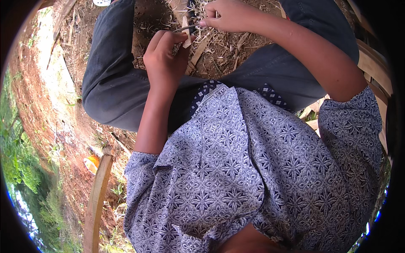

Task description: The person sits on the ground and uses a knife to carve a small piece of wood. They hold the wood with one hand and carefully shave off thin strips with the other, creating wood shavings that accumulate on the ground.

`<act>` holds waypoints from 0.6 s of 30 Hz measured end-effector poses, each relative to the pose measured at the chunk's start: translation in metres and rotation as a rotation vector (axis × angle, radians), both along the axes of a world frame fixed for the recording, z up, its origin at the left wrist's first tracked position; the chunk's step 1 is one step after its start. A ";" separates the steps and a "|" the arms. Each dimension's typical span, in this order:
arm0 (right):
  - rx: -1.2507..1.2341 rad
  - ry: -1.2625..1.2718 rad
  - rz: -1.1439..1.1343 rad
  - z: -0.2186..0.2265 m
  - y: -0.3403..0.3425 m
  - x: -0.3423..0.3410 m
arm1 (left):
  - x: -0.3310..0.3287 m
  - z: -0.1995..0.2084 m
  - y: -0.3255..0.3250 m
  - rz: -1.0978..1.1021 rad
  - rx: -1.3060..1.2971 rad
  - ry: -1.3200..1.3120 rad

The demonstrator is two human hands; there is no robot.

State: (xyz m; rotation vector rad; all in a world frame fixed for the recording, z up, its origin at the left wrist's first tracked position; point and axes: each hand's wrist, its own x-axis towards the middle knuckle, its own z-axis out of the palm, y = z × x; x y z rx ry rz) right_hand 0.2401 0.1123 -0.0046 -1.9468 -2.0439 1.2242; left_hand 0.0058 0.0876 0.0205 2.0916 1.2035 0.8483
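- Pale curved bamboo slat (pixel 96 202): stands on the bare ground at the lower left, well apart from both hands and not in use.
- Reddish-brown bare earth ground (pixel 42 101): slopes along the left, with green plants at its far left edge; this is outdoors, with no counter, and the ground carries everything.
- Left hand (pixel 165 59): clenched around a short pale bamboo strip (pixel 186 41), thumb pressed along it. Judged to be gripped close to the body so the strip stays steady while it is worked.
- Thin dark curved blade or sliver (pixel 185 28): spans the gap between the two hands, touching the strip's upper end; which of the two it is cannot be told.
- Right hand (pixel 225 16): fingers pinched shut on the far end of that dark piece, above and to the right of the left hand.
- Litter of pale bamboo offcuts and shavings (pixel 219 50): lies on the ground between the knees of the dark grey trousers (pixel 114 80), directly under the hands, apparently where waste drops.
- Stacked pale bamboo slats (pixel 375 67): rest at the right edge of the ground, beside the right knee.
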 end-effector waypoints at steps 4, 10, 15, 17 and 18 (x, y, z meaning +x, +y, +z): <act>-0.063 -0.086 -0.107 -0.053 0.004 -0.003 | 0.005 0.000 0.000 -0.074 0.012 -0.003; -0.059 -0.167 -0.149 -0.116 0.019 -0.017 | 0.006 0.002 0.001 -0.077 -0.017 -0.025; -0.086 -0.133 -0.155 -0.142 0.025 0.001 | 0.005 0.005 0.000 -0.074 -0.024 0.008; -0.148 -0.066 -0.148 -0.120 0.026 0.008 | 0.001 0.005 -0.001 -0.064 -0.025 -0.003; -0.131 -0.048 -0.159 -0.112 0.022 0.012 | 0.000 0.004 0.000 -0.075 -0.026 -0.015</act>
